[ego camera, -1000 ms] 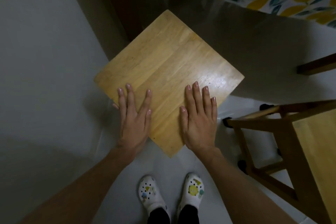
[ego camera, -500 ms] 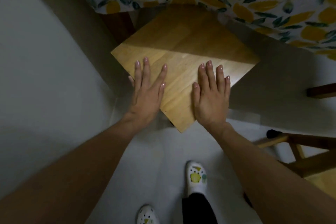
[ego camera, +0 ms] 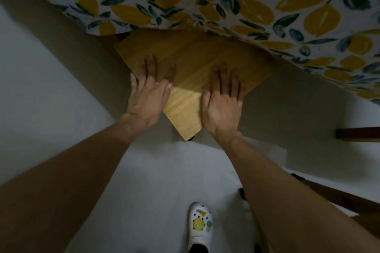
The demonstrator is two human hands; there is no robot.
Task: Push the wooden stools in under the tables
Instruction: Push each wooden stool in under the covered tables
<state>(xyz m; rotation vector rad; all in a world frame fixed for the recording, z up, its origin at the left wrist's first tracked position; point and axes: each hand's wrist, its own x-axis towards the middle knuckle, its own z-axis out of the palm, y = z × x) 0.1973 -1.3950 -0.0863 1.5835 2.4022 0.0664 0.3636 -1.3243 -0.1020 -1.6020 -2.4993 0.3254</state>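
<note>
A light wooden stool seat lies turned like a diamond, its near corner pointing at me. Its far part sits beneath the hanging edge of the table's lemon-print tablecloth, and most of the seat is in the table's shadow. My left hand rests flat on the seat's left side, fingers spread, thumb over the left edge. My right hand lies flat on the right side, fingers spread too. Neither hand curls around the seat. The stool's legs are hidden below the seat.
A dark wooden rail juts in from the right edge. Another stool's leg slants across the lower right, behind my right forearm. My foot in a white clog stands on the pale floor.
The stool has slid away from me, farther beneath the tablecloth, with both flat hands travelling along on it. More of the seat is now covered and shaded. One foot has dropped out of view.
</note>
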